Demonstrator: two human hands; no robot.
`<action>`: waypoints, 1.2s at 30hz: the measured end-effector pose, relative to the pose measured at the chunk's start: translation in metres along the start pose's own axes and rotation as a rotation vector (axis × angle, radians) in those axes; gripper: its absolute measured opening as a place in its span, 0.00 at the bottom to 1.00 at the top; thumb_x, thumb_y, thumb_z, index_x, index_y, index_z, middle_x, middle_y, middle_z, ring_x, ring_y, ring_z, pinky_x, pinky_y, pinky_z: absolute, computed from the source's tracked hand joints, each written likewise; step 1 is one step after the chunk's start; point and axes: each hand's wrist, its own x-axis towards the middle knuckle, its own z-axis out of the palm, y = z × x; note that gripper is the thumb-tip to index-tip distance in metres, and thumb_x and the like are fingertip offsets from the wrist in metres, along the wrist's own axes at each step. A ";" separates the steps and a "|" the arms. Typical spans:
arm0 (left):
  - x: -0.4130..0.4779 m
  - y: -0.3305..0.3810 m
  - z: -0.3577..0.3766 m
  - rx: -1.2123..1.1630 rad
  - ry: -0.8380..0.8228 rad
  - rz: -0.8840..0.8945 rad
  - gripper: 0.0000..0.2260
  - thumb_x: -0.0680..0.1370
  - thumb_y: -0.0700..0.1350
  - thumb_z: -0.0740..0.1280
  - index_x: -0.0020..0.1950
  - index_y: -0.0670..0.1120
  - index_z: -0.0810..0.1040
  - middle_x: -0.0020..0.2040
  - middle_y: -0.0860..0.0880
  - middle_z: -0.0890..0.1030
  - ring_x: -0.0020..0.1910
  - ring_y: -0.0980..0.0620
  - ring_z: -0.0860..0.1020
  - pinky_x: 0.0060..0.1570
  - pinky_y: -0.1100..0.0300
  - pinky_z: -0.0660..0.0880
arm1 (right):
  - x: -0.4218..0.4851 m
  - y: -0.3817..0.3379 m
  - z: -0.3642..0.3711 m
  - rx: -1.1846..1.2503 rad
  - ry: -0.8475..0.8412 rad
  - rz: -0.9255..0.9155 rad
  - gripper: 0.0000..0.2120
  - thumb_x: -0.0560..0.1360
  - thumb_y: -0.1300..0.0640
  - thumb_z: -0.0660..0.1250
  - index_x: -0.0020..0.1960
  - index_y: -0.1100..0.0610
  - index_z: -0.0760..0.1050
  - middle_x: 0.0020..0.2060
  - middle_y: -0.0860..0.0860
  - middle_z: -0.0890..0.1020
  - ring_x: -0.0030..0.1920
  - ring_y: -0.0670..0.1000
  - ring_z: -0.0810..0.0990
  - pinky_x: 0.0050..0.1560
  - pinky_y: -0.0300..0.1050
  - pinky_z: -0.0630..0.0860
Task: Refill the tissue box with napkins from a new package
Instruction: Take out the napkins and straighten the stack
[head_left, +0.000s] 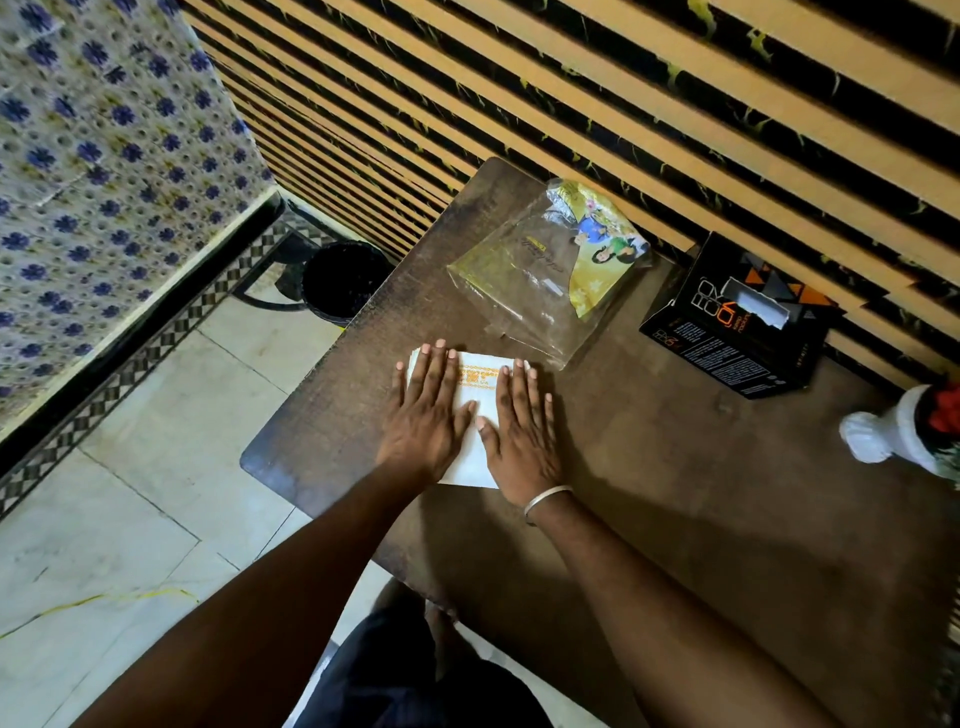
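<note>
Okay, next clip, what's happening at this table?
A person presses both palms flat on a stack of white napkins near the table's left edge, left hand and right hand side by side. The opened plastic package lies flat and looks empty just beyond. The black tissue box sits off to the right by the slatted wall, a white tissue showing in its slot. The stack has not gone into the box yet.

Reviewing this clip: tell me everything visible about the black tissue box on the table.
The tissue box is black cardboard with white print and orange and grey triangle graphics. It sits on the brown table at its far right edge, against the slatted wall. Its top has a slot opening with something white showing inside. Neither hand touches it; it lies apart from the plastic package.
</note>
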 end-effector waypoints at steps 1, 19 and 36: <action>0.000 -0.001 0.002 0.001 -0.010 -0.005 0.32 0.83 0.59 0.48 0.81 0.42 0.52 0.82 0.44 0.52 0.81 0.47 0.47 0.78 0.44 0.45 | 0.001 0.001 0.003 -0.007 -0.011 0.012 0.33 0.79 0.42 0.46 0.80 0.57 0.46 0.80 0.55 0.48 0.80 0.54 0.45 0.78 0.57 0.51; -0.024 0.013 -0.022 -0.463 0.118 -0.481 0.28 0.83 0.51 0.60 0.77 0.35 0.61 0.68 0.33 0.69 0.66 0.35 0.67 0.67 0.49 0.58 | -0.008 -0.009 -0.014 0.706 0.020 0.408 0.28 0.83 0.52 0.56 0.79 0.59 0.51 0.79 0.56 0.56 0.79 0.52 0.53 0.75 0.41 0.48; -0.065 -0.007 -0.032 -0.510 -0.143 -0.224 0.67 0.61 0.62 0.80 0.80 0.43 0.36 0.82 0.42 0.50 0.78 0.41 0.52 0.77 0.45 0.51 | -0.038 0.017 -0.029 0.737 -0.335 0.051 0.70 0.60 0.60 0.83 0.77 0.52 0.28 0.75 0.41 0.47 0.77 0.43 0.49 0.75 0.42 0.54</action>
